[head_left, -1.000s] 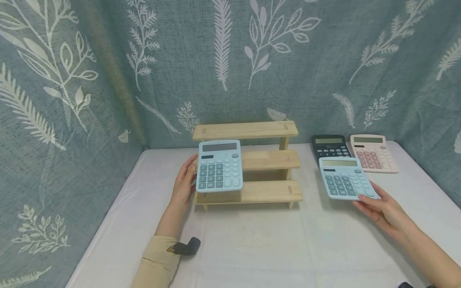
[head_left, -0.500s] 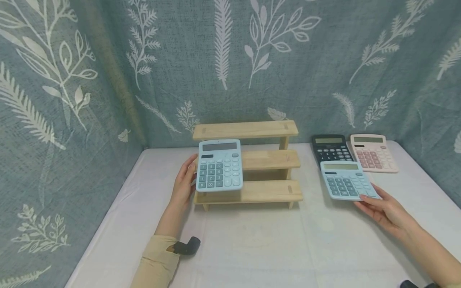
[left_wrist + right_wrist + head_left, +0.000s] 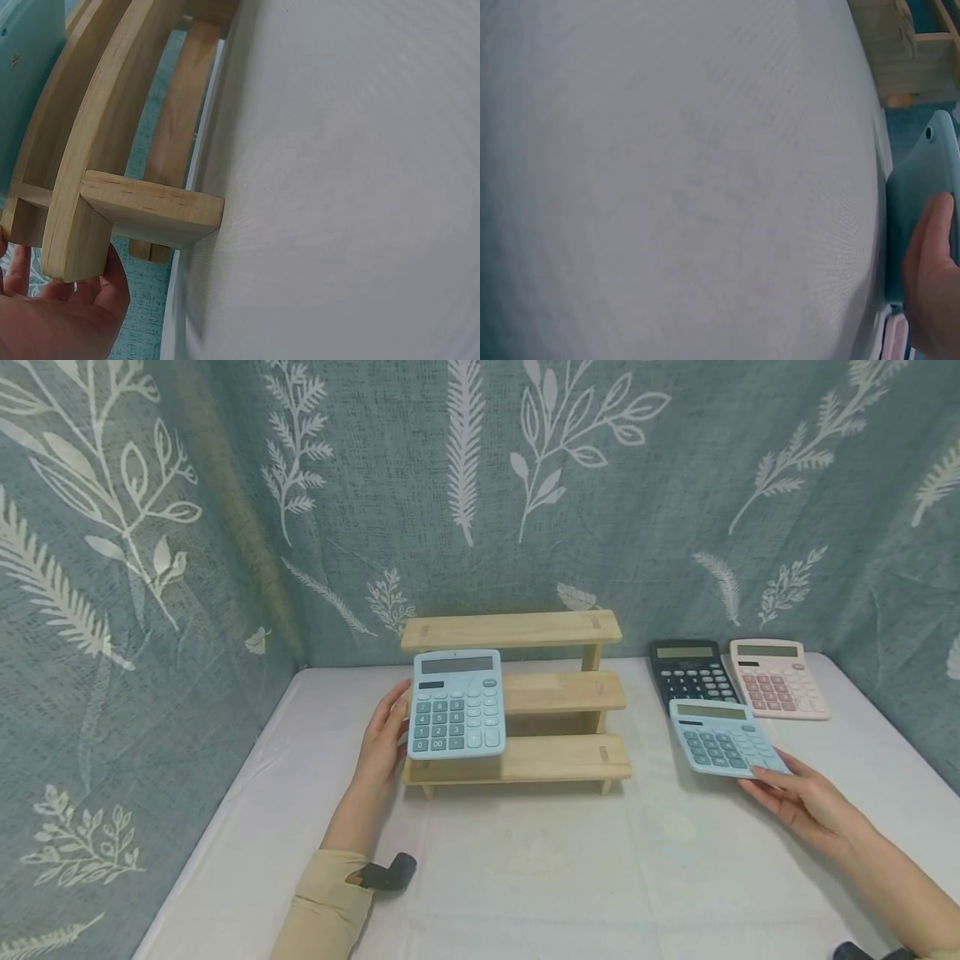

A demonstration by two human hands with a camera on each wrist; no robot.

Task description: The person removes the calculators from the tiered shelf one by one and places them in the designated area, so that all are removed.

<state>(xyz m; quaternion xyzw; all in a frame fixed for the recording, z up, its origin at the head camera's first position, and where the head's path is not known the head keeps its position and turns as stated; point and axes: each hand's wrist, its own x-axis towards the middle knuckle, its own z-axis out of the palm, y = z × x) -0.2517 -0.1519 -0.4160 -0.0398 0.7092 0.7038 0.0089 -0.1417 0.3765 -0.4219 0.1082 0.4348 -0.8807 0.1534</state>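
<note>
A light blue calculator (image 3: 457,710) leans face-forward on the wooden three-tier stand (image 3: 562,760), its lower edge at the bottom shelf. My left hand (image 3: 384,735) is at the stand's left end. In the left wrist view, its curled fingers (image 3: 114,289) lie behind the wooden shelf end, with the calculator's blue back beside it. At the right, my right hand (image 3: 806,802) grips a second light blue calculator (image 3: 723,739) by its near right corner, thumb on top and fingers underneath. This calculator is tilted and covers the near part of a black calculator (image 3: 686,664) from view.
A pink-and-white calculator (image 3: 780,681) lies at the back right beside the black one. White cloth covers the table (image 3: 540,868). A grey-green leaf-patterned curtain (image 3: 360,485) hangs close behind the stand and along the sides.
My right hand has tipped its calculator flatter, the far edge sinking and shifting slightly right, so more of the black calculator shows. The left hand and the calculator on the stand look unchanged.
</note>
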